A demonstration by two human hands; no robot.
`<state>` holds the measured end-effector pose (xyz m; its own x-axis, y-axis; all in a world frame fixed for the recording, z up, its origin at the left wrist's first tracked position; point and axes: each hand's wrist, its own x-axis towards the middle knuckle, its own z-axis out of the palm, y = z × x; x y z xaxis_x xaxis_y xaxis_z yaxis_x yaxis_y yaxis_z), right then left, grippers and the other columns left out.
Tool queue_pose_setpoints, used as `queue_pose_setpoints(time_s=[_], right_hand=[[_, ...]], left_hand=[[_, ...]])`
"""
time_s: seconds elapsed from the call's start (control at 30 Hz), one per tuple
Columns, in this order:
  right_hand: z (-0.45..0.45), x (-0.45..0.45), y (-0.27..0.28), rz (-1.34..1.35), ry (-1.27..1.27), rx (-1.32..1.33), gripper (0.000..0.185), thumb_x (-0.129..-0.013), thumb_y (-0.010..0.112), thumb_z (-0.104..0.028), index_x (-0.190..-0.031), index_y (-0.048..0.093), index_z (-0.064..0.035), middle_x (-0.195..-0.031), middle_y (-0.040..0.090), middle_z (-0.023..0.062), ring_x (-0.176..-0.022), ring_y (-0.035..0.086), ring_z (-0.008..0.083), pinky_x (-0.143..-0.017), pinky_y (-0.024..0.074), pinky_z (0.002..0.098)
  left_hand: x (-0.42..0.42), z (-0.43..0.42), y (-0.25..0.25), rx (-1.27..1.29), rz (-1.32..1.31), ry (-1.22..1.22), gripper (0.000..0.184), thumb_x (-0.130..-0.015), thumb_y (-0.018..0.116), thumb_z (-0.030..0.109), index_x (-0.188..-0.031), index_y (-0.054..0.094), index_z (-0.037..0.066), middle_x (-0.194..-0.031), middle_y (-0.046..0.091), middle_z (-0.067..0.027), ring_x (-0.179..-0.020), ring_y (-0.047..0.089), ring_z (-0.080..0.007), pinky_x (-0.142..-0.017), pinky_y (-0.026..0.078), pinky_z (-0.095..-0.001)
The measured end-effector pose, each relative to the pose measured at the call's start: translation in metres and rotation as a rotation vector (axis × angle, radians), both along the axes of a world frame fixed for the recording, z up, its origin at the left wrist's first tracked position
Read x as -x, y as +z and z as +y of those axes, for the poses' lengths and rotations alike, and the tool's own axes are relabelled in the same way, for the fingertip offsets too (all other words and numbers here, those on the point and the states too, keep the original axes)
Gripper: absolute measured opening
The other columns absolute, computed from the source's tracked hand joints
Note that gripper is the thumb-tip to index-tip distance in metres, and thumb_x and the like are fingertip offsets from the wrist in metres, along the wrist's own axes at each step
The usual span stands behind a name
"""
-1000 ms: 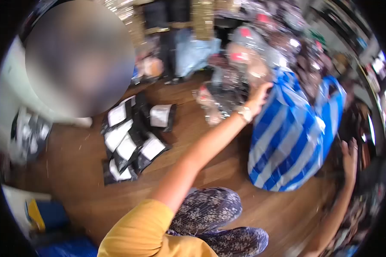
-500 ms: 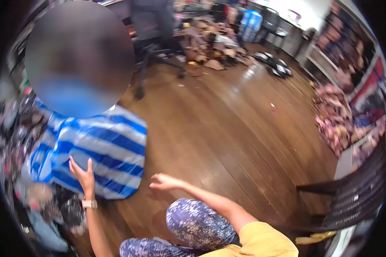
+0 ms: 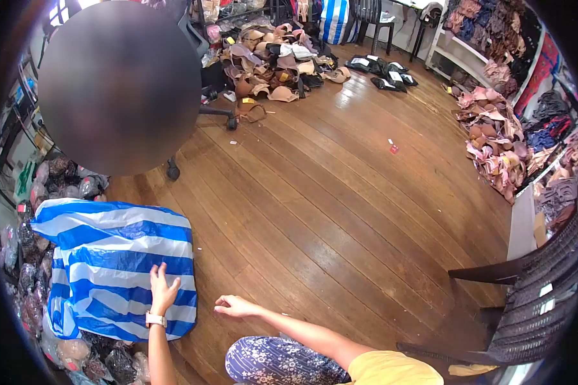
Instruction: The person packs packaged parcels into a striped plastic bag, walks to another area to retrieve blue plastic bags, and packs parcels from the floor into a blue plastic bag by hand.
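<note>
Grip, head view: my left hand (image 3: 164, 292) has fingers spread, thumb apart, nothing pinched; my right hand (image 3: 237, 307) has fingers loosely apart, nothing in it that I can see.
Left hand position: in front of the lower right part of the striped bag (image 3: 122, 269); can't tell if I'm touching it.
Right hand position: over bare floor (image 3: 340, 192), just right of the bag, apart from it, fingertips aimed its way.
Striped bag: blue and white, on its side, flattish and creased, at the left of the view, against the wrapped bundles (image 3: 29, 276).
Wrapped bundles: clear plastic, heaped along the left edge, some showing below the bag too.
Wrist: pale watch (image 3: 155, 319) on my left.
My clothes: yellow sleeve (image 3: 392, 369), dark floral trouser leg (image 3: 282, 359), bottom edge.
Floor: brown wood planks, small scraps about, one reddish tag (image 3: 394, 149) well apart from both hands.
Far side: heap of beige and brown bra cups (image 3: 270, 58); black parcels (image 3: 388, 74) with white labels to its right; second striped bag (image 3: 336, 22) upright behind.
Right side: pinkish garments (image 3: 494, 147) piled on the floor by a shelf; dark slatted chair (image 3: 539, 308) nearer me.
Upper left: blurred disc, content hidden; chair caster (image 3: 231, 120) just beside it.
</note>
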<state>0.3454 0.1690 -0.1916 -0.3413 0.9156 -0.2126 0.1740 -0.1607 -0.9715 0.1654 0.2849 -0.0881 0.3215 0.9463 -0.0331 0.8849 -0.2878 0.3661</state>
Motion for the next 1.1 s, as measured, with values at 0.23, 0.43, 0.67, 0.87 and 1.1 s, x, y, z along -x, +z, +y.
queue_pose_setpoints(time_s=[0.23, 0.43, 0.67, 0.87, 1.1], right_hand=[[-0.003, 0.01, -0.017, 0.04, -0.066, 0.022, 0.04, -0.078, 0.053, -0.035, -0.099, 0.053, -0.0004, -0.097, 0.058, 0.0157, -0.094, 0.054, 0.0259, -0.08, 0.0425, 0.0354], [-0.006, 0.007, -0.019, 0.058, -0.002, 0.098, 0.048, -0.077, 0.053, -0.041, -0.104, 0.052, -0.0007, -0.101, 0.056, 0.0154, -0.095, 0.053, 0.0242, -0.082, 0.0413, 0.0338], [-0.011, 0.014, -0.022, -0.029, 0.043, 0.038, 0.047, -0.078, 0.053, -0.041, -0.104, 0.052, -0.0016, -0.099, 0.057, 0.0147, -0.092, 0.054, 0.0229, -0.078, 0.0423, 0.0331], [-0.006, 0.014, 0.024, 0.078, 0.145, 0.063, 0.046, -0.08, 0.051, -0.035, -0.11, 0.047, -0.0005, -0.101, 0.056, 0.0117, -0.095, 0.052, 0.0195, -0.082, 0.0412, 0.031], [-0.028, 0.007, 0.168, 0.24, 0.713, 0.07, 0.039, -0.083, 0.049, -0.027, -0.111, 0.047, 0.0004, -0.11, 0.051, 0.0106, -0.104, 0.047, 0.0194, -0.09, 0.0341, 0.0309]], left_hand=[[0.0, -0.024, -0.02, 0.605, 0.066, 0.008, 0.055, -0.074, 0.057, 0.035, -0.114, 0.044, 0.0, -0.099, 0.055, -0.021, -0.092, 0.055, -0.0299, -0.077, 0.044, -0.0341], [0.031, -0.06, 0.003, 0.631, 0.074, 0.064, 0.056, -0.074, 0.058, 0.034, -0.116, 0.041, 0.0, -0.101, 0.055, -0.021, -0.093, 0.054, -0.0297, -0.078, 0.043, -0.0336], [0.081, -0.162, 0.082, 0.99, -0.54, 0.169, 0.059, -0.081, 0.055, 0.02, -0.128, 0.025, 0.003, -0.109, 0.05, -0.0123, -0.093, 0.05, -0.0139, -0.08, 0.04, -0.0267], [0.068, -0.267, 0.117, 0.239, -0.618, 0.482, 0.029, -0.08, 0.052, 0.009, -0.107, 0.051, -0.002, -0.093, 0.059, -0.0106, -0.088, 0.054, -0.018, -0.08, 0.04, -0.0264], [0.092, -0.299, 0.107, -0.128, -0.496, 0.448, 0.027, -0.067, 0.063, 0.019, -0.088, 0.061, 0.003, -0.099, 0.057, -0.0125, -0.095, 0.052, -0.0291, -0.083, 0.04, -0.0363]])
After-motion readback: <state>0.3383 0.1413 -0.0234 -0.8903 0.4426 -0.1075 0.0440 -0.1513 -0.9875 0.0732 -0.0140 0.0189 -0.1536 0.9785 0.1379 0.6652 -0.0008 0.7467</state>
